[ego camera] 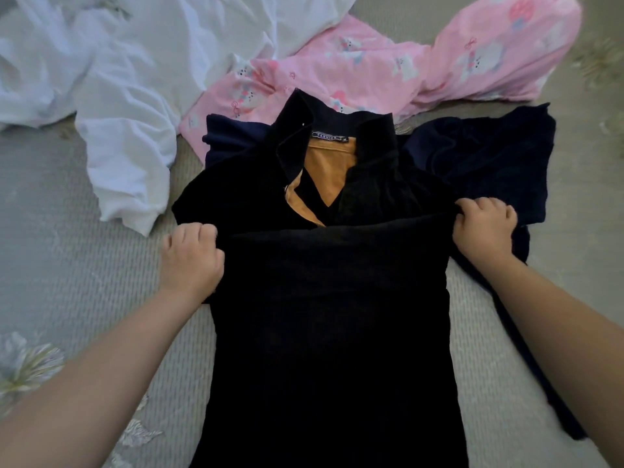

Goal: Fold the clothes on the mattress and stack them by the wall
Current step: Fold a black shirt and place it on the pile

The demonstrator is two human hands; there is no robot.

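Hands grip a black shirt [331, 298] at both ends of a fold line running across its chest. The left hand [190, 256] has its fingers curled into the cloth at the shirt's left edge, and the right hand [484, 228] pinches the cloth at the right edge, knuckles up. Between them the near part of the shirt is lifted and doubled over toward the collar, forming a straight horizontal edge. The shirt lies on the mattress [67, 231], collar at the far end, near hem running out of view at the bottom. Its collar stands open, showing an orange lining [329, 173] and a small dark label [326, 136] with pale lettering.

Under the shirt and sticking out to the right lies a navy garment [489, 157], rumpled, with a strip of it trailing toward the near right. Beyond the collar, a pink printed garment [388, 69] stretches from the middle to the far right. A crumpled white garment [128, 79] covers the far left and reaches down beside the shirt's left shoulder. The mattress cover is grey with a fine ribbed weave and pale flower prints [23, 363].
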